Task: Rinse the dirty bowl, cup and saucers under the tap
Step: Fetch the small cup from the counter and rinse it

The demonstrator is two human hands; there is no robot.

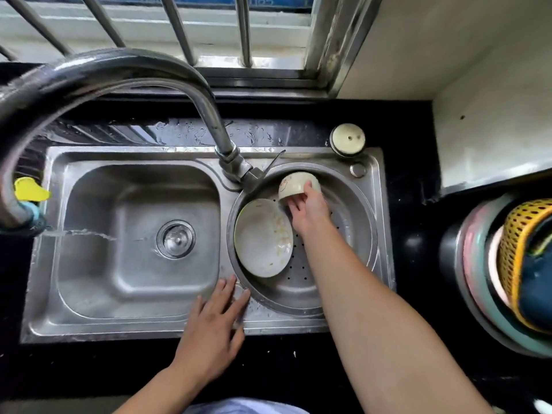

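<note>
A round steel basin (pixel 355 204) fills the right side of the sink. Inside it a cream cup (pixel 294 182) lies tipped on its side at the back, and my right hand (pixel 309 210) grips it at the rim. To its left a white bowl (pixel 263 237) with food smears leans against the basin wall. My left hand (pixel 215 321) lies flat with fingers spread on the sink's front rim, holding nothing. The curved tap (pixel 209 109) arches over to the far left, where water runs from its spout (pixel 27 222) into the left sink (pixel 137 240).
The drain (pixel 175 239) sits mid left sink. A round cream lid (pixel 348 139) stands on the back right corner of the sink. Stacked coloured basins with a yellow basket (pixel 516 264) sit on the black counter at right. Window bars (pixel 179 28) run behind.
</note>
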